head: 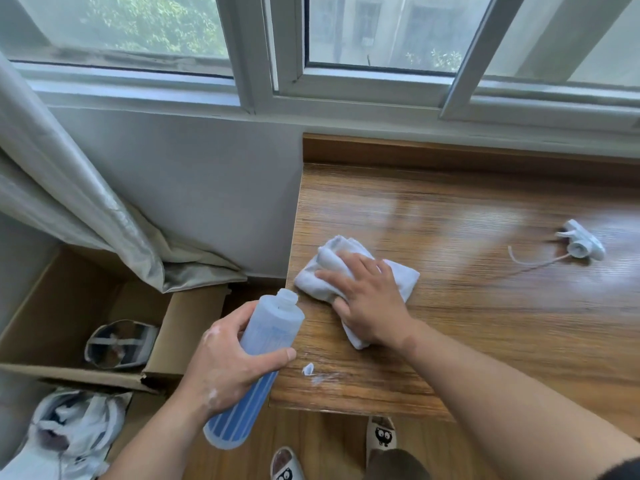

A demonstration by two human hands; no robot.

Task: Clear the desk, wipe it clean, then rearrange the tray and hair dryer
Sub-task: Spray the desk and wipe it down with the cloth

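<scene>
1. Two hands are at work at the near left corner of the brown wood-grain desk point(485, 323). Your left hand point(221, 362) grips a translucent plastic bottle of blue liquid point(266, 341), fingers and thumb wrapped round its middle. The bottle leans with its uncapped neck toward the desk, right at the left edge.
2. That open neck is the main risk. Tip it further and liquid could run over the edge and onto the floor, or into the open brown cardboard box point(52, 306) below it.
3. A small white smear point(310, 370) sits just beside the near edge and looks unwiped.
4. Your right hand point(367, 299) lies flat on the crumpled white cloth point(329, 268), fingers straight and spread, pressing down rather than clutching. The cloth is close to the left edge, so a stroke leftward could push it off.
5. Open room lies to the right and toward the back. The low wooden lip under the window stops any far stroke.
6. Well off to the right lies a white plastic spray head with its thin tube point(581, 244). A wide sweep could knock it along.
7. The tray and hair dryer are nowhere on the desk as seen. I cannot tell whether the shiny thing in the box is either.
</scene>
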